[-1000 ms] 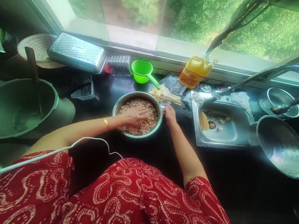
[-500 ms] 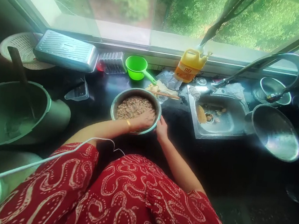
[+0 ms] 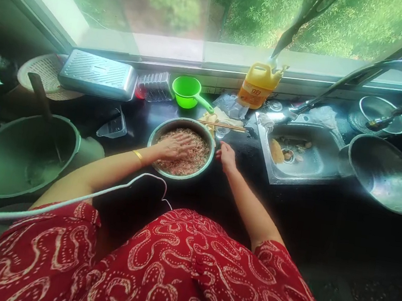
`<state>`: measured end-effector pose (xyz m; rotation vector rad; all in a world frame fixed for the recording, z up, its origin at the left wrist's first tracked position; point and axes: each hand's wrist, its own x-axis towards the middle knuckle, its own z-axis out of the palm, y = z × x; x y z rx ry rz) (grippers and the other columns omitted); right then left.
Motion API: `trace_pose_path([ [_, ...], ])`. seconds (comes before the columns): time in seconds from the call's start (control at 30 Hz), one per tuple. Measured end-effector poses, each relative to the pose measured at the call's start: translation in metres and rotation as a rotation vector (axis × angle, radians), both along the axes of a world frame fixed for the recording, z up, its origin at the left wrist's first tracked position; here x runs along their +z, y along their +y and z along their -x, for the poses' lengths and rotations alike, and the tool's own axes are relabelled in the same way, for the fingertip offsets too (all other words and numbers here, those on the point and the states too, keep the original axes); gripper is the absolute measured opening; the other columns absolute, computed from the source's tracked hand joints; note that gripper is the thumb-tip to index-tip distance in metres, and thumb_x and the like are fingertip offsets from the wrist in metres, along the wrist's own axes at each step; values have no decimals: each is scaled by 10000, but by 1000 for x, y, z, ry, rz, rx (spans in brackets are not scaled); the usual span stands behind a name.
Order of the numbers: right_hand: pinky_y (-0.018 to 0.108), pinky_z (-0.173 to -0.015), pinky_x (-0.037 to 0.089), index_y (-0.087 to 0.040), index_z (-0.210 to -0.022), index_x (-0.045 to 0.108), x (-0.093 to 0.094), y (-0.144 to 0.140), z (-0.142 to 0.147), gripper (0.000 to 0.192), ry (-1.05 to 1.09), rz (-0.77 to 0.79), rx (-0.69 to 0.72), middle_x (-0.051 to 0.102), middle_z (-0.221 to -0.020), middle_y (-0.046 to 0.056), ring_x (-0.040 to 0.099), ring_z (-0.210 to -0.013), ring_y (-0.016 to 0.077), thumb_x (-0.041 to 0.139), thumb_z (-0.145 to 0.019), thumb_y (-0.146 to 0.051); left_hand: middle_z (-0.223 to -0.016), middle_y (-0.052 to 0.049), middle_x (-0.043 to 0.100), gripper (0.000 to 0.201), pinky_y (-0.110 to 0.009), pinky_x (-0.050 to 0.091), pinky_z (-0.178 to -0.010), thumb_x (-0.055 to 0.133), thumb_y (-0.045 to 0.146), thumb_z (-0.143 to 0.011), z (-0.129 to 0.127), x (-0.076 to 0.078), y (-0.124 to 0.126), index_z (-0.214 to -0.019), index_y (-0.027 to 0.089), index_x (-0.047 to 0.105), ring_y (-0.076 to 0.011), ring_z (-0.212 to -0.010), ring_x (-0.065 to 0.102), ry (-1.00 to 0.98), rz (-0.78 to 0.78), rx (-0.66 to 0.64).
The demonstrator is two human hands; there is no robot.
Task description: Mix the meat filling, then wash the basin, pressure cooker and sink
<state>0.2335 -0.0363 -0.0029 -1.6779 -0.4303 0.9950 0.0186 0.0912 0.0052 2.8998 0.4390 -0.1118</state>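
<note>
A round metal bowl [image 3: 154, 137] of brownish minced mixture [image 3: 195, 157] stands on the dark counter in front of me. My left hand [image 3: 174, 146], with a gold bangle on the wrist, lies flat on the mixture with fingers spread. My right hand [image 3: 226, 156] rests at the bowl's right rim, fingers curled; whether it grips the rim I cannot tell. A pair of chopsticks [image 3: 222, 125] lies just behind the bowl.
A steel sink [image 3: 315, 176] with scraps is to the right, with a large metal wok [image 3: 385, 173] beside it. A yellow oil jug [image 3: 258, 85], green ladle cup [image 3: 186, 91] and metal tray [image 3: 98, 74] line the sill. A big pot [image 3: 20, 155] stands left.
My left hand moved from the bowl's near right side back to its left middle, pressing the mixture. My right hand shifted slightly along the right rim. The camera view wobbled.
</note>
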Motion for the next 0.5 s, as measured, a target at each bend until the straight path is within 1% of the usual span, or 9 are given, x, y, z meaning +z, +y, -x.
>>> trace_pose_path([
  [0.07,178,-408,401,-176,-1332,522,-5,-34,24,485,36,-15,-69,516,-541,-67,450,-399,73,478,-909,-408,-1575,-154,263,602,-506,151,-1174,349,404,-977,-17,-11,4,-1517,138,323,-312,-1467,189,-16,-38,323],
  [0.1,181,-404,410,-188,-1396,457,-8,-50,38,539,85,6,-43,535,-549,-63,476,-404,83,468,-909,-418,-1566,-186,268,618,-518,154,-1169,320,409,-985,-27,-17,3,-1516,92,309,-331,-1462,192,-16,-41,442],
  [0.13,189,-406,424,-199,-1453,380,-10,-64,53,592,146,30,-7,557,-556,-56,511,-419,98,460,-908,-419,-1557,-208,276,627,-523,155,-1167,302,411,-991,-38,-23,1,-1511,61,308,-343,-1458,197,-17,-36,514],
  [0.17,195,-422,446,-207,-1488,317,-12,-74,67,631,193,31,26,584,-575,-46,552,-454,112,461,-905,-403,-1551,-218,283,628,-521,155,-1167,293,409,-994,-49,-27,-3,-1504,44,315,-346,-1456,203,-23,-31,536],
  [0.23,204,-458,478,-213,-1525,227,-13,-83,89,685,251,7,45,601,-588,-45,589,-498,122,465,-898,-352,-1547,-220,291,611,-512,151,-1168,291,391,-997,-65,-33,-14,-1491,35,336,-339,-1453,212,-66,-40,465],
  [0.3,205,-479,489,-207,-1536,195,-14,-80,99,705,256,-27,12,569,-555,-66,576,-491,115,461,-889,-300,-1542,-215,305,595,-509,159,-1165,286,370,-999,-71,-34,-27,-1485,30,343,-328,-1447,231,-107,-58,320],
  [0.4,201,-497,497,-216,-1515,271,-14,-70,98,674,218,-50,-54,539,-554,-77,552,-495,102,472,-874,-264,-1531,-199,335,583,-514,142,-1166,272,363,-1001,-66,-31,-44,-1474,33,361,-315,-1435,265,-88,-60,78],
  [0.47,205,-509,508,-263,-1498,309,-14,-66,96,651,226,-41,-61,592,-645,-55,575,-540,103,488,-872,-274,-1528,-180,352,564,-501,130,-1171,268,353,-1001,-57,-30,-49,-1465,55,383,-296,-1432,277,-55,-39,-37],
  [0.5,212,-515,516,-293,-1497,301,-15,-66,96,652,249,-38,-53,621,-709,-43,588,-560,104,492,-875,-286,-1526,-163,365,544,-496,124,-1174,271,341,-999,-52,-30,-50,-1458,80,403,-283,-1434,279,-47,-25,-90],
])
